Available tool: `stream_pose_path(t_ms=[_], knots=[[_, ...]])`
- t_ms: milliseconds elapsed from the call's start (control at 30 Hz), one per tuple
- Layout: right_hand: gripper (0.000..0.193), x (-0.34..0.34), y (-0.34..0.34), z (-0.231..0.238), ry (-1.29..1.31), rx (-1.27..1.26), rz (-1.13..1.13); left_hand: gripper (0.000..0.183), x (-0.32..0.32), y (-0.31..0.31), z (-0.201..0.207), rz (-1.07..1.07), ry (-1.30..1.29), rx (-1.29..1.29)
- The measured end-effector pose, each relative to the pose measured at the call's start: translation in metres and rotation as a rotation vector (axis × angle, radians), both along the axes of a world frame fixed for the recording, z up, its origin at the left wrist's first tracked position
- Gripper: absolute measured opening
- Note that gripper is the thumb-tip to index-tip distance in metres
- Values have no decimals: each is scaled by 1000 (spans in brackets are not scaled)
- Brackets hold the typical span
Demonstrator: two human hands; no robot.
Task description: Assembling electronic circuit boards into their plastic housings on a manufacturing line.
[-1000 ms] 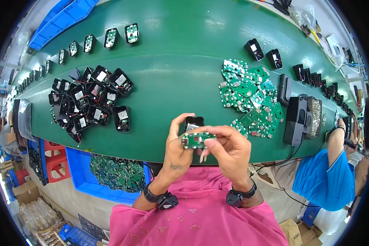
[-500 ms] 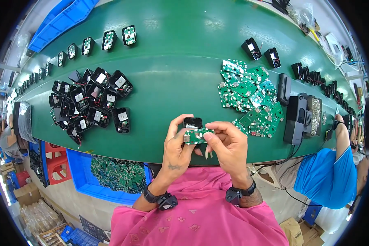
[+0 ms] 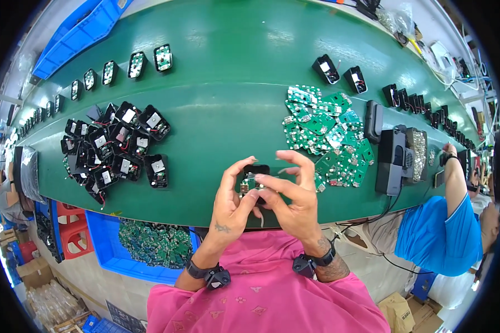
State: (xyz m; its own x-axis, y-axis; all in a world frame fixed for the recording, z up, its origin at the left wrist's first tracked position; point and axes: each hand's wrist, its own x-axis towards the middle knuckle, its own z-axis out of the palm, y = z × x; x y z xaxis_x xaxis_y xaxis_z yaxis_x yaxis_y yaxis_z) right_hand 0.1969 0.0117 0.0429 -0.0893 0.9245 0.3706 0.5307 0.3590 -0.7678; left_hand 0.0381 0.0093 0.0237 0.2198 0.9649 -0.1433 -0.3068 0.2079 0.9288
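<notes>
At the near edge of the green table (image 3: 233, 122), my left hand (image 3: 230, 204) grips a small black plastic case (image 3: 256, 168) between thumb and fingers. A green circuit board (image 3: 249, 182) sits at the case's opening, partly covered by my fingers. My right hand (image 3: 294, 195) pinches the board with thumb and a finger, its other fingers lifted and curved. Left of my hands lies a heap of black cases (image 3: 129, 115) with red wires and pale square parts inside. Loose green circuit boards (image 3: 325, 123) are piled to the right.
Cases fitted with boards (image 3: 163, 57) stand in a row at far left; more open cases (image 3: 355, 79) line the far right. A black device (image 3: 390, 161) sits beside a tray of small metal parts (image 3: 416, 155). A blue bin (image 3: 108, 252) holds boards below. A co-worker in blue (image 3: 444, 236) sits right.
The board has gone from being held in front of the case to lying at its opening, more covered by my fingers. My right hand's upper fingers have lifted and spread. The view has shifted slightly.
</notes>
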Motion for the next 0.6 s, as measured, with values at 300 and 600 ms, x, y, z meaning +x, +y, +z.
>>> stream_pose_path(t_ms=[300, 600], knots=[[25, 2, 3, -20, 188, -60, 59, 53, 7, -2, 1, -9, -62, -20], [26, 5, 14, -15, 147, 75, 223, 52, -2, -2, 12, -48, -232, -262]])
